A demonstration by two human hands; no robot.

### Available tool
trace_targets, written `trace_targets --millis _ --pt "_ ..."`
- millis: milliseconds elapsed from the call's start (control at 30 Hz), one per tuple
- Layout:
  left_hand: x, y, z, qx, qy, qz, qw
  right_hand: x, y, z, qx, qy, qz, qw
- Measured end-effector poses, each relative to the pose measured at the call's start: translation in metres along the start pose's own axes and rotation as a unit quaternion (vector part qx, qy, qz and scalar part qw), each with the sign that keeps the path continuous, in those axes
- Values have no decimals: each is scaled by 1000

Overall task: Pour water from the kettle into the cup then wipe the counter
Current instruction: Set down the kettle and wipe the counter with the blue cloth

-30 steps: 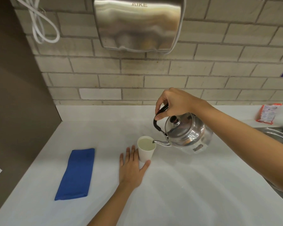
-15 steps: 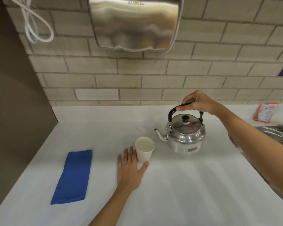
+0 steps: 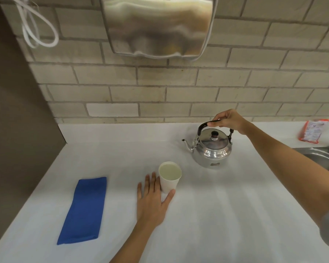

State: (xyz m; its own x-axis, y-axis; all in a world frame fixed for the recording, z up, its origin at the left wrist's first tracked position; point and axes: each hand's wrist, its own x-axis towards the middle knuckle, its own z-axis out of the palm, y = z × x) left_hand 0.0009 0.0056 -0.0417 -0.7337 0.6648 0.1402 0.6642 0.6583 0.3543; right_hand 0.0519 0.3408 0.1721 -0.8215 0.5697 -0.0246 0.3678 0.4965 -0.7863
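Note:
A shiny metal kettle (image 3: 212,149) stands upright on the white counter (image 3: 226,215), spout pointing left. My right hand (image 3: 229,119) grips its black handle from above. A white paper cup (image 3: 169,177) holding water stands in front and to the left of the kettle. My left hand (image 3: 152,200) lies flat on the counter with fingers spread, thumb and index finger touching the cup's base on either side. A folded blue cloth (image 3: 85,209) lies on the counter to the left of that hand.
A steel hand dryer (image 3: 156,25) hangs on the brick wall above the counter, with a white cord (image 3: 36,29) looped to its left. A red-orange packet (image 3: 311,130) lies at the far right. A sink rim (image 3: 323,156) shows at the right edge. A brown panel bounds the left side.
The kettle was tilted with its spout over the cup; my right hand has levelled it, carried it right and back, and set it on the counter. Left hand and cup stay put.

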Motion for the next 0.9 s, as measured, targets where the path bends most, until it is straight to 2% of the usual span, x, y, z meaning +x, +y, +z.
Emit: trace_targets --millis 533,733,800,900 --pt "0 1 -2 0 0 -1 1000 3 11 0 -33 19 -1 999" --pt "1 0 -13 -44 -31 7 999 -21 -29 33 -171 25 -105 979" --pt "0 -7 -25 -85 -37 19 995 -31 -49 52 -181 12 -140 973" --pt "-11 -31 -51 -116 2 21 993 -52 -82 92 -151 -11 -180 972"
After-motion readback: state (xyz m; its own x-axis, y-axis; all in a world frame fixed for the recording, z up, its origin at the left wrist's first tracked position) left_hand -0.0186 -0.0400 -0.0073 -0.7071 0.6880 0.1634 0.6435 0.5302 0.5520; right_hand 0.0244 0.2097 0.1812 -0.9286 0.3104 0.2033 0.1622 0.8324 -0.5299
